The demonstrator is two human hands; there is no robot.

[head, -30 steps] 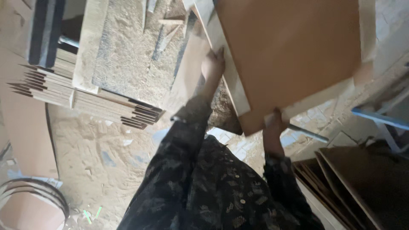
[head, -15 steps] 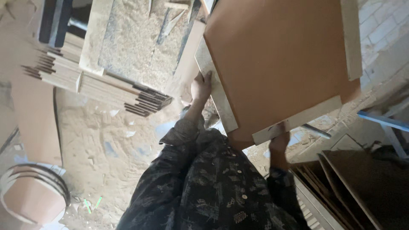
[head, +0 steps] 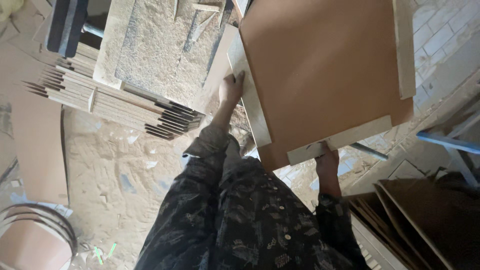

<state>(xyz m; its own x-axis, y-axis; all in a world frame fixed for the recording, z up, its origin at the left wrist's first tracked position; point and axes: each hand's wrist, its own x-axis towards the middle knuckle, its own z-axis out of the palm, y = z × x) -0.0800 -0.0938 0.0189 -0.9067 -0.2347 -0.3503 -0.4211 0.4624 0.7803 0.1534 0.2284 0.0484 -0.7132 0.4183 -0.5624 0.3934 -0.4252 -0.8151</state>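
Observation:
I hold up a large brown board panel [head: 325, 70] with pale wooden strips fixed along its edges. My left hand [head: 231, 90] grips the pale strip on its left side. My right hand [head: 326, 159] grips the strip along its lower edge from beneath. The panel is lifted off the ground and tilted, covering much of the upper right view. My patterned dark sleeves fill the lower middle.
A stack of thin boards [head: 120, 107] lies at the left under a sawdust-covered slab [head: 155, 45]. Sawdust covers the floor [head: 115, 170]. Dark brown sheets [head: 430, 220] lean at the lower right. A round brown piece with a dark band [head: 30, 235] sits bottom left. A blue bar [head: 447, 142] crosses at right.
The panel has shifted up and to the left in view, with both hands still gripping it; my left hand has slid higher along the side strip.

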